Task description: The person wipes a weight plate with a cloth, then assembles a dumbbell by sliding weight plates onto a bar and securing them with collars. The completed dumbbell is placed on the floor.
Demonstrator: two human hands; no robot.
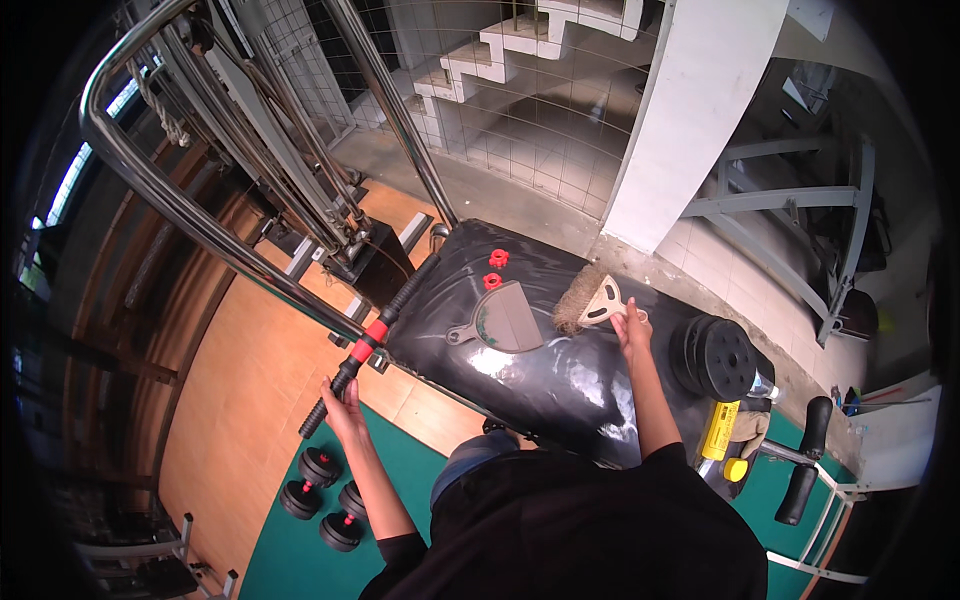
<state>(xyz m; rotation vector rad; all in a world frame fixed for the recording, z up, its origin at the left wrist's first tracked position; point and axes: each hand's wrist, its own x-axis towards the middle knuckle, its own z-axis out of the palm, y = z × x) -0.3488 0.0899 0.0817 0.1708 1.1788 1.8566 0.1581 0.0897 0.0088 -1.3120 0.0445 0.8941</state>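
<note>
Head view: only one, looking down over the black desk (572, 388).
Left hand (346, 413): clamped on the long black-and-red bar (369, 342), close to its near end.
Bar placement: slanting along the outside of the desk's left edge, far end by the far left corner.
Right hand (633, 328): fingers closed on the beige handle of the brush (580, 298), bristles turned left.
Brush placement: by the far edge, well apart from the bar.
Dustpan (512, 322): lying between brush and left edge; red collars (499, 258) just beyond, nearer the far edge.
Step in hand: by judgement, holding brush and bar ready, without contact between them.
Next move: probably calls for a firm hold on the bar, gripped off-centre, and bristles kept clear of the collars.
Hidden: near right corner, behind the dark shirt (590, 520); part of a dumbbell (342, 533), behind the left forearm (380, 490).
Hard to make out: whether bristles touch the desk; green specks in the dustpan, loose or printed.
</note>
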